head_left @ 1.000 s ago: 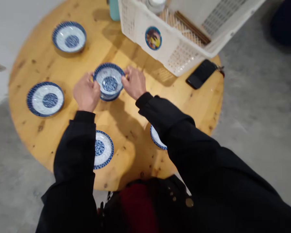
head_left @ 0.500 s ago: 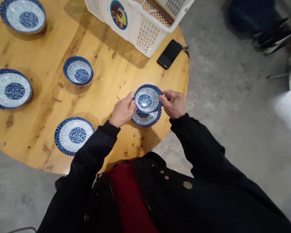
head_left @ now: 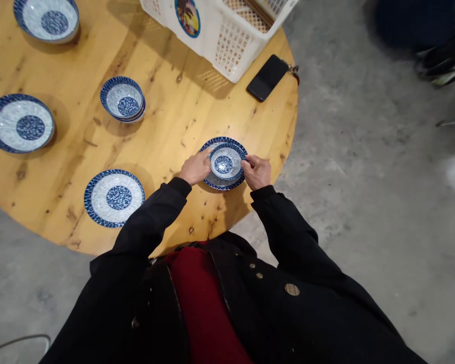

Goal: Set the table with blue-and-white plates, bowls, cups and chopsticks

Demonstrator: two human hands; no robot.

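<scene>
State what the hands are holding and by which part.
The left hand and right hand hold a small blue-and-white porcelain bowl by opposite sides of its rim.

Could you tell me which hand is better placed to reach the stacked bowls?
Probably the left hand: it sits at the small bowl on the side toward the stacked bowls; the right hand is on the far side.
</scene>
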